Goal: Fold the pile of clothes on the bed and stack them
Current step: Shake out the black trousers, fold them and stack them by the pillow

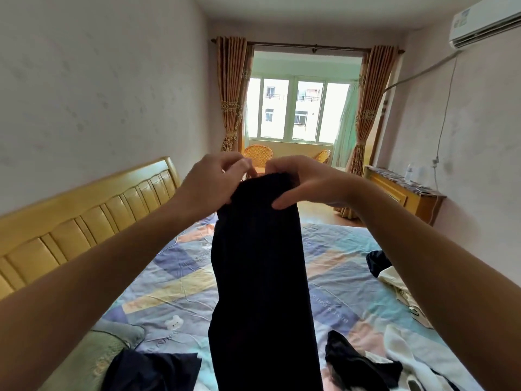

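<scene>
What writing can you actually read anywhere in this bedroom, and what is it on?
No text here can be read with confidence.
Pastel patchwork bedsheet: printed capital letters near the right side, seen upside down, too distorted to read.
White wall air conditioner: a sticker, too small and blurred.
Cream garment on the bed: a dark print, unreadable.

Garment above bed

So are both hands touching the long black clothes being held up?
Touching. The head view shows the left hand and the right hand both pinching the top edge of the black garment, which hangs down from them.
</scene>
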